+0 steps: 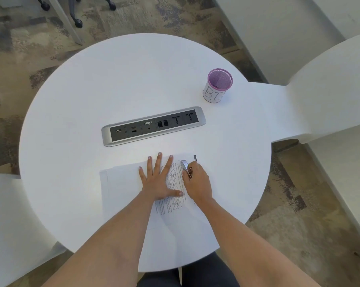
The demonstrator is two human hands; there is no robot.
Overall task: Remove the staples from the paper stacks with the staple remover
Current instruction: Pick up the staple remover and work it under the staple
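A stack of white printed paper (121, 183) lies on the near half of the round white table (92, 96). My left hand (157, 181) presses flat on the stack with its fingers spread. Just to its right, my right hand (197, 183) grips a silver staple remover (185, 167) at the paper's far right corner. The remover's jaws point down at the sheet; no staple is clear enough to see. A small dark piece (195, 158) sits just beyond my right fingers.
A silver and black power socket strip (153, 126) is set into the table's middle. A purple mesh cup (218, 85) with a white label stands at the far right. White chairs (324, 83) flank the table right and left.
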